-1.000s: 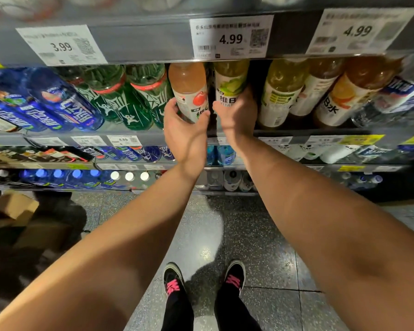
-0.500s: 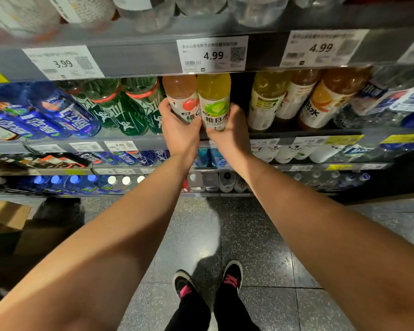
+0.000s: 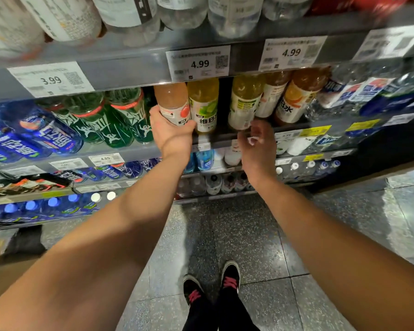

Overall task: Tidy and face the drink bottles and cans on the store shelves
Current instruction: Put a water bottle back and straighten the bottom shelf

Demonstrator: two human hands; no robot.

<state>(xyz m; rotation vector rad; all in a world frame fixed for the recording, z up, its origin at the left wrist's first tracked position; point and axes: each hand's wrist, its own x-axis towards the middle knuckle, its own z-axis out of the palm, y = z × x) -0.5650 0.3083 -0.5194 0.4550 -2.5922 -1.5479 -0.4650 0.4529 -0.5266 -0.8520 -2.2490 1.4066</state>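
- At the front lip of the middle shelf point(image 3: 139, 152), your left hand point(image 3: 171, 137) is gripping the peach-coloured bottle point(image 3: 173, 103), fingers point(image 3: 157, 111) curled round its lower label and thumb lying across the front.
- Your right hand point(image 3: 257, 145) is holding nothing; its fingers point(image 3: 255, 130) are hanging loose and spread just below the yellow-green bottle point(image 3: 245, 106), and motion blur is hiding whether a fingertip is touching it.
- Judging from the grip, you are squaring the peach-coloured bottle; be turning it from the base so the fruit picture is looking straight out, and keep it upright.
- Just beside it, the lime-label bottle point(image 3: 204, 105) is touching it and already showing its label; be careful your knuckles are not nudging it round.
- A dark gap is sitting between the lime-label bottle and the yellow-green bottle, so the right hand is probably best used drawing that neighbour forward and across to close the row.
- Farther right, the orange-label bottles point(image 3: 294, 99) are leaning; they are likely needing standing up next.
- Overhead, the price tags point(image 3: 198, 63) are hanging low on the upper rail, so be keeping the caps clear of them as you shift anything.
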